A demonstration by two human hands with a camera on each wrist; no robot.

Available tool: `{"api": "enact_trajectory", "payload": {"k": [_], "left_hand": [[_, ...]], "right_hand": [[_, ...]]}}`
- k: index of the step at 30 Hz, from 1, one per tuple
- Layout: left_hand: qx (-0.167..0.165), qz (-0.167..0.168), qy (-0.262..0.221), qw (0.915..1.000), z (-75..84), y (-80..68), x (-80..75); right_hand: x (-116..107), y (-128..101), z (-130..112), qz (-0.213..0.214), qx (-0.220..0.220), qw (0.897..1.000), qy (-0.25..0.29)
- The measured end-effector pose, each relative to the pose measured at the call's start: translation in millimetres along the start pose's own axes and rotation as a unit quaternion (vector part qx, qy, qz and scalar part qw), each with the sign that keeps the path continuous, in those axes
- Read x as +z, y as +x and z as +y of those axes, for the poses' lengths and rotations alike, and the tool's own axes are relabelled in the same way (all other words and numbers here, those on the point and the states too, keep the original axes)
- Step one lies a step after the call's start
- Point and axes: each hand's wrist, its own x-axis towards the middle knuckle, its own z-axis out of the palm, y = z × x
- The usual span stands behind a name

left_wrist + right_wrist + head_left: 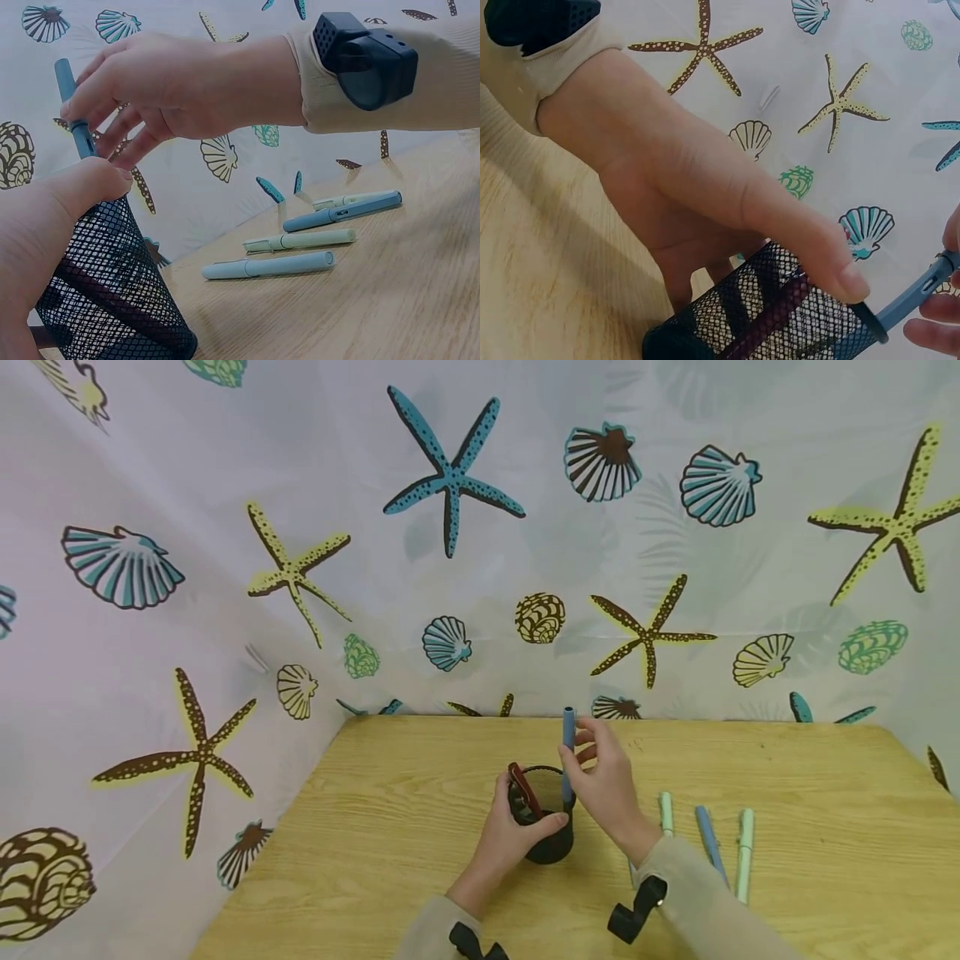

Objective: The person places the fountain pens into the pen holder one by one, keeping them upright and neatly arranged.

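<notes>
My left hand [510,831] grips a black mesh pen cup [124,277] around its side, the thumb lying near the rim. The cup stands tilted in the wrist views. My right hand [606,777] pinches a blue pen [568,727] between thumb and fingers at the cup's right side. The pen stands nearly upright, its lower end inside the rim. Inside the cup leans a long dark red object [524,787], seen through the mesh in both wrist views; its kind is unclear. In the right wrist view, the left thumb lies across the mesh near the blue pen.
On the wooden table [360,860] to the right lie several pens: a light blue pen [270,265], a light green pen [300,240], a darker blue pen [341,211] and another pale green pen [666,810]. A shell-and-starfish patterned curtain [337,468] borders the table's back and left.
</notes>
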Motion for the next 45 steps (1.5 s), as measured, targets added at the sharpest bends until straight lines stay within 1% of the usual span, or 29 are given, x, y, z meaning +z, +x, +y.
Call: {"api": "enact_trajectory", "payload": {"k": [5, 11, 16, 17, 22, 24, 26, 30, 32, 35, 39, 45], "left_hand": [[-0.007, 0.001, -0.004, 1.0000, -0.4, -0.9, 0.4], [-0.009, 0.005, -0.005, 0.9999, -0.3, -0.3, 1.3], [-0.009, 0.001, -0.002, 1.0000, 2.0, -2.1, 1.5], [-0.009, 0.000, -0.004, 1.0000, 3.9, -3.1, 1.2], [-0.004, -0.007, -0.015, 0.9999, 24.6, -12.2, -3.0], [-0.001, -0.007, -0.018, 0.9998, 28.1, -13.3, -3.8], [-0.002, -0.006, -0.017, 0.9998, 22.4, -10.8, -2.9], [-0.002, 0.001, -0.010, 0.9999, 4.6, -2.7, 0.7], [-0.002, 0.003, -0.006, 1.0000, -0.6, -0.2, 1.9], [-0.001, 0.004, -0.005, 1.0000, -2.8, 0.7, 2.3], [-0.008, 0.005, -0.006, 0.9999, -1.6, 0.7, 3.0], [-0.030, -0.001, -0.008, 0.9995, -1.8, 1.4, 3.2]], "right_hand": [[1, -5, 5, -0.010, 0.000, 1.000, -0.014], [2, -11, 7, -0.039, 0.031, 0.998, -0.042], [3, -17, 8, -0.067, 0.052, 0.994, -0.070], [3, -18, 9, -0.070, 0.054, 0.993, -0.074], [3, -21, 12, -0.076, 0.061, 0.992, -0.081], [3, -22, 13, -0.078, 0.065, 0.992, -0.079], [2, -23, 14, -0.079, 0.074, 0.991, -0.081], [-1, -26, 16, -0.086, 0.093, 0.988, -0.091], [-3, -27, 17, -0.088, 0.103, 0.986, -0.096], [-5, -27, 19, -0.087, 0.109, 0.985, -0.103], [-10, -28, 20, -0.086, 0.110, 0.984, -0.108], [-18, -31, 25, -0.085, 0.105, 0.984, -0.113]]}}
